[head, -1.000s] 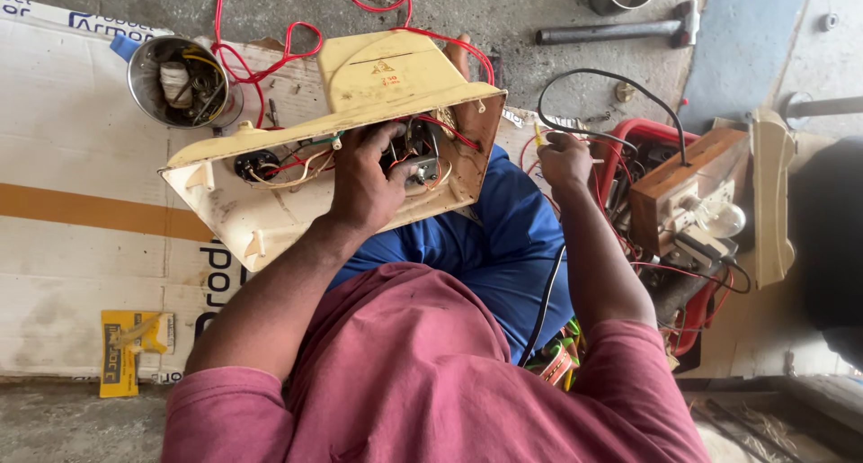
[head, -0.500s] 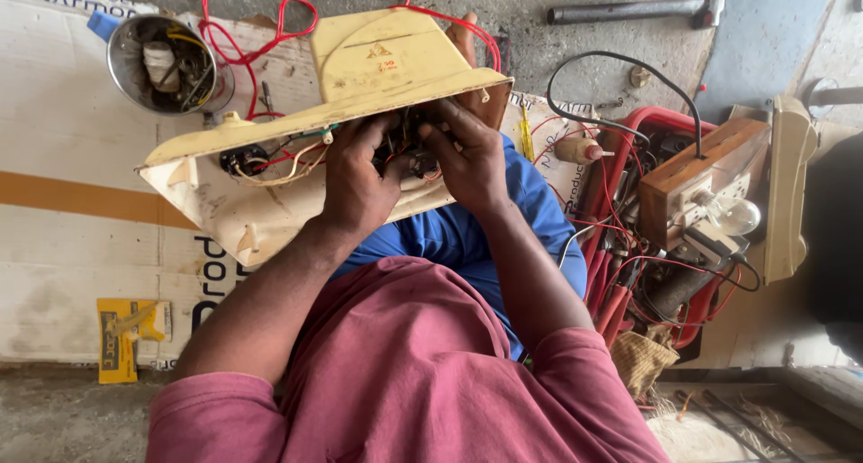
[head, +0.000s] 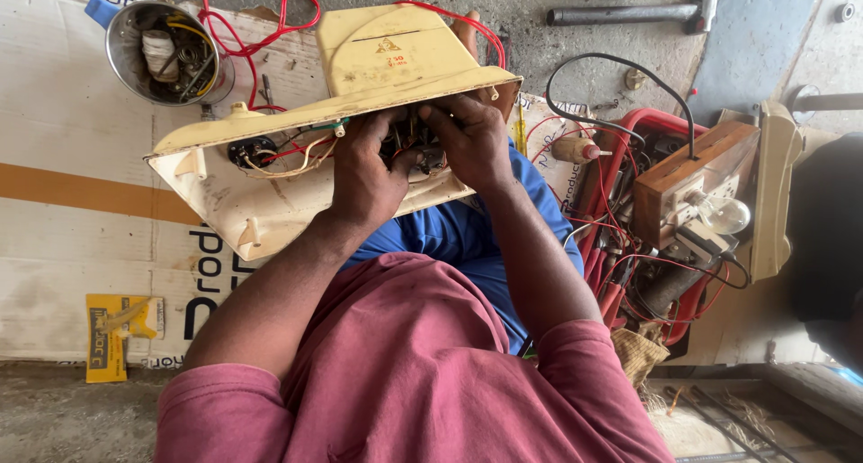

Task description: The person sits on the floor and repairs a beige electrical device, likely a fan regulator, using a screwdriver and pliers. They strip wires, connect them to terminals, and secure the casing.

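Note:
A cream plastic appliance housing point(head: 270, 202) lies open on my lap, with red, yellow and white wires point(head: 288, 153) and a black round part inside. My left hand point(head: 364, 171) reaches into the open cavity, fingers curled around the small dark component block point(head: 422, 153) in the middle. My right hand point(head: 472, 139) presses in from the other side, fingertips on the same block. Both hands hide most of it. Red leads point(head: 261, 31) run from the housing across the floor.
A steel cup point(head: 162, 54) with small parts stands at the upper left on flattened cardboard point(head: 63, 247). A hammer point(head: 629, 13) lies at the top. On the right, a red crate point(head: 647, 247) holds wires, a wooden board with a bulb point(head: 724, 213) and a screwdriver point(head: 575, 148).
My right hand came off the wires by the red crate and moved left into the housing. It now rests on the component beside my left hand. The view has shifted slightly.

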